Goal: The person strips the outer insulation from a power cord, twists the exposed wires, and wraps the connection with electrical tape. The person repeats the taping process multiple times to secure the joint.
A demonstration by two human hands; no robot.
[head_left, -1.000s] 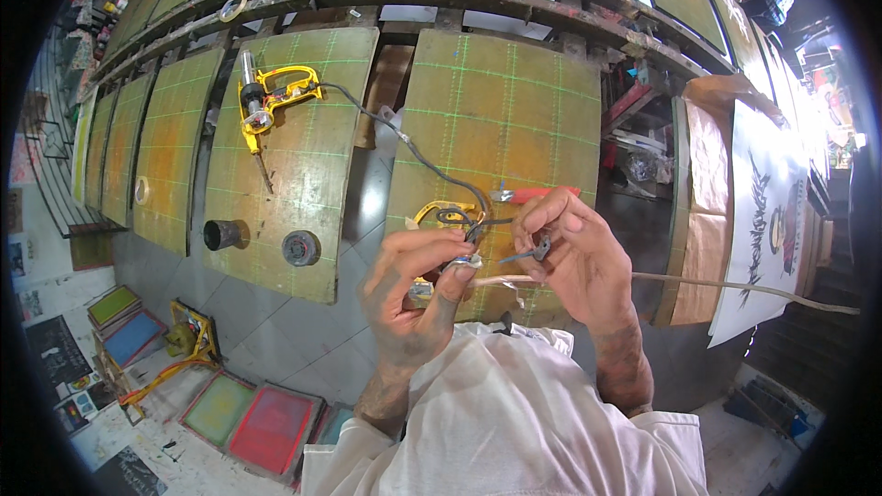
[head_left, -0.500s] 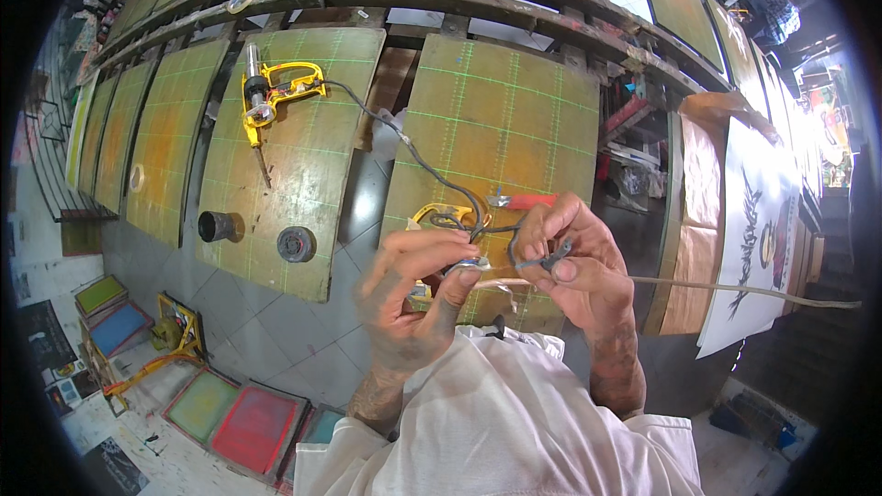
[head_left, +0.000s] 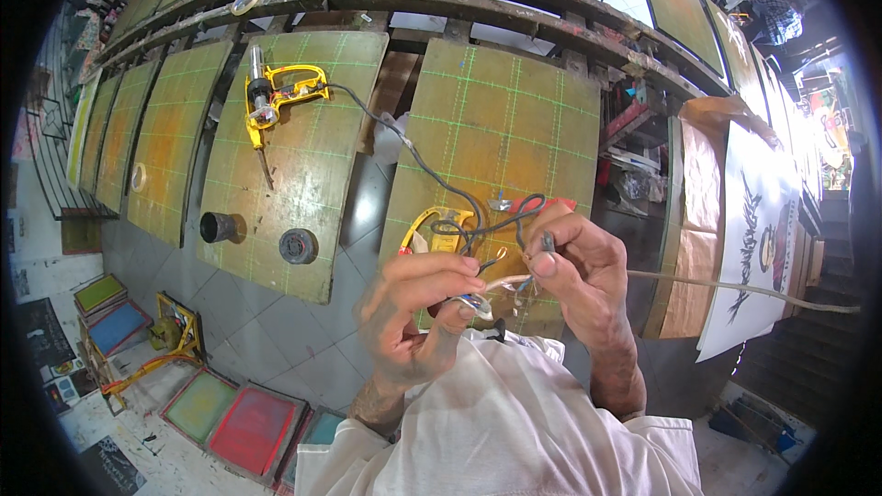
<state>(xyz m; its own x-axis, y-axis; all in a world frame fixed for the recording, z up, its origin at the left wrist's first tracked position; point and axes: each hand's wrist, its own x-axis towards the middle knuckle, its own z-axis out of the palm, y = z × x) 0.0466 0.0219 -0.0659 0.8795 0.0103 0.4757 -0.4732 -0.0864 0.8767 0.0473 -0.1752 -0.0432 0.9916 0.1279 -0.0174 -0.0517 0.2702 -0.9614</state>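
Note:
My left hand point(head_left: 413, 303) is closed in a pinch around a small blue-and-white piece point(head_left: 478, 305), whose kind I cannot make out. A dark wire end with a coppery tip point(head_left: 501, 254) sticks out just above those fingertips. Facing it, my right hand point(head_left: 588, 266) pinches a dark grey cable end point(head_left: 548, 241) between thumb and forefinger. Thin pale and blue strands show between the hands. Beyond them lie a looped dark cord point(head_left: 459, 188) and a yellow housing part point(head_left: 441, 231). Red-handled pliers point(head_left: 556, 204) are partly covered by my right hand.
An opened yellow heat gun point(head_left: 266, 96) with bare metal barrel lies on the left board, joined to the cord. A black tube point(head_left: 218, 227) and a round black part point(head_left: 297, 245) stand nearer. A beige cable point(head_left: 735, 287) runs off right. Gaps separate the green-gridded boards point(head_left: 496, 119).
The dark cable end in my right hand has turned more upright. A cord loop now rises beside that hand, and the coppery wire tip has come into sight above my left fingers.

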